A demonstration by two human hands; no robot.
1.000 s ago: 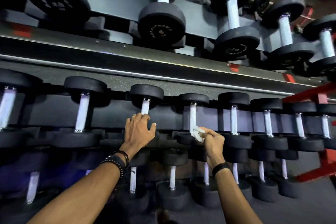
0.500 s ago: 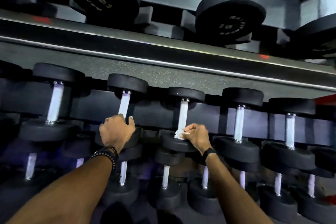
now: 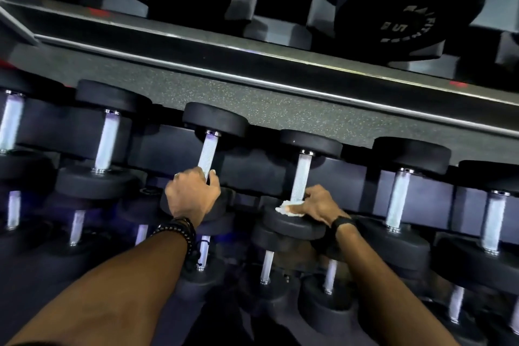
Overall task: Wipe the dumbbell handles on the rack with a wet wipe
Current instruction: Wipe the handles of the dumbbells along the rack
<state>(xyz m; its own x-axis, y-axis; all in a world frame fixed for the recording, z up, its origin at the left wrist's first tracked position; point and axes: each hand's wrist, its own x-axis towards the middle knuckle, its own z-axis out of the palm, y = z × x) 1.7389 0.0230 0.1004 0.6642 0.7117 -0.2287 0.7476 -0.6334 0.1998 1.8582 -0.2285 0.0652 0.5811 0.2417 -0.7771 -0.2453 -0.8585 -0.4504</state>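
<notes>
We have the right hand curled round the bottom end of a dumbbell handle, pressing a crumpled white wet wipe against the handle where it meets the lower weight head; the wipe pokes out to the left of the fingers. Left hand is wrapped round the low end of the next handle just left of the right hand, no wipe in it, looks like bracing only. Both wrists carry bands, beads on the left, a dark strap on the right. Progress call: we judge the task mid-run, one handle being wiped at its lowest part, most of its shaft above the right hand bare and not covered by the wipe now. We cannot tell from shine or wetness which handles are already done. Out to the right of the right hand stand more handles on the same row, untouched by either hand; left of the left hand more again. Below both forearms a lower row of smaller dumbbells shows, and above the hands, past the rack rail, an upper row of big weight heads whose handles are out of view. So we reckon a lot is left: the rest of this row, plus the rows above and below.
</notes>
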